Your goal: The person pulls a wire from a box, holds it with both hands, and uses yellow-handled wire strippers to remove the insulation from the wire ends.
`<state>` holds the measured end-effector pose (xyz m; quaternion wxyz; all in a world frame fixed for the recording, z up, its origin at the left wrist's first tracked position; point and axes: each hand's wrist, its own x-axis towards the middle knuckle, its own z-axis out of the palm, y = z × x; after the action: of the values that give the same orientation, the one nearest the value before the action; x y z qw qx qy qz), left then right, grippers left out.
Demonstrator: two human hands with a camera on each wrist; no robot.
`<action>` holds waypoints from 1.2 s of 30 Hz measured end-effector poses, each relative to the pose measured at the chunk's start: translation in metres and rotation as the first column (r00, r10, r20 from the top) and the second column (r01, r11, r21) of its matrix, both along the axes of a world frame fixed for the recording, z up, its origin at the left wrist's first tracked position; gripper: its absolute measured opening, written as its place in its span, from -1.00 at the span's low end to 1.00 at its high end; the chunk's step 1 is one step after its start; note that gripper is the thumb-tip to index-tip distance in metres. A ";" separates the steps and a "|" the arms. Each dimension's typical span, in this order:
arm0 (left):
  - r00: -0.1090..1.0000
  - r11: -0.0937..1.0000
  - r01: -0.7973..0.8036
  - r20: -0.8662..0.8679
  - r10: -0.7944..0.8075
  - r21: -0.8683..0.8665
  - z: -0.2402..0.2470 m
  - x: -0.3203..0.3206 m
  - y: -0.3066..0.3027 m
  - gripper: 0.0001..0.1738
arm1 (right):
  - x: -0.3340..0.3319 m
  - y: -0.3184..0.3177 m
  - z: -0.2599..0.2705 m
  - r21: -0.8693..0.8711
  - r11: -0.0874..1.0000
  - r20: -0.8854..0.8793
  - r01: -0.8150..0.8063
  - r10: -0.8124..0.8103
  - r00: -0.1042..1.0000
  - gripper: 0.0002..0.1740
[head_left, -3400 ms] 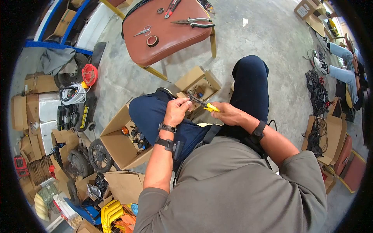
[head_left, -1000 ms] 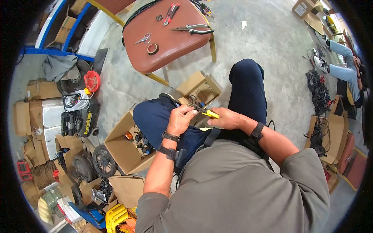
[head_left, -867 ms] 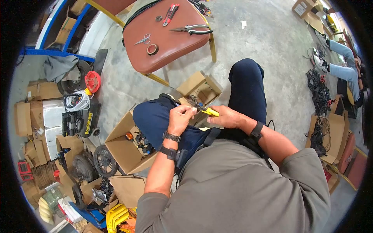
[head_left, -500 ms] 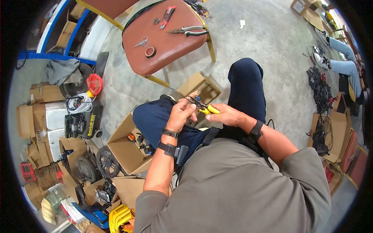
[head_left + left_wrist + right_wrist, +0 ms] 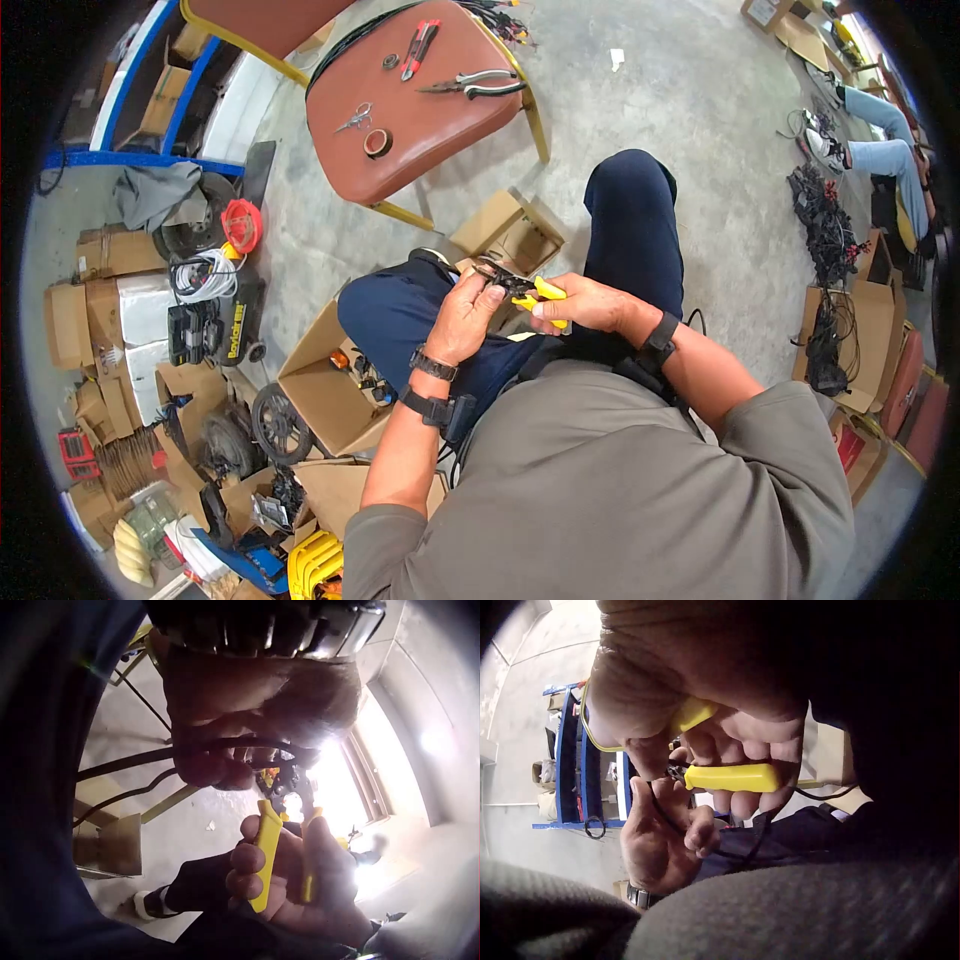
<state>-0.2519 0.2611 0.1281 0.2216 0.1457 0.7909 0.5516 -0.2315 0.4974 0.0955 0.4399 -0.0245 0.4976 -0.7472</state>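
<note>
My right hand grips a tool with yellow handles, its fingers round the spread handles. In the left wrist view the yellow handles stand apart and the dark metal head lies close under my left hand. Black cable runs from my left hand, which pinches it near the tool's head. The right wrist view shows the cable passing beside my left hand, with one yellow handle across the fingers of my right hand. Whether the tool's head touches the cable is unclear.
A brown chair ahead holds red-handled cutters, pliers, scissors and a tape roll. Below my hands stands an open cardboard box; another box with parts is left of my knee.
The yellow handles have spread apart since about a second ago, and my left hand's fingers have shifted on the cable. The view has turned slightly, moving the chair to the left.
</note>
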 end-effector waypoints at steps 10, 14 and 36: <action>0.999 0.999 -0.038 0.010 0.038 0.036 -0.002 0.004 0.001 -0.61 | 0.000 -0.001 0.004 0.112 0.993 -0.086 -0.041 0.051 0.995 -0.75; 0.997 0.997 -0.062 0.038 0.060 0.041 -0.001 0.006 0.003 -0.61 | 0.000 -0.002 0.003 0.194 0.980 -0.144 -0.047 0.076 0.987 -0.74; 0.952 0.959 -0.268 0.178 0.249 0.089 -0.023 0.017 0.000 -0.74 | 0.002 -0.012 -0.008 0.210 0.977 -0.196 0.043 -0.001 0.981 -0.70</action>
<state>-0.2345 0.2614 0.1050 0.2037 0.0067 0.7498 0.6296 -0.2296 0.4852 0.0873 0.3810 -0.0447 0.6157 -0.6883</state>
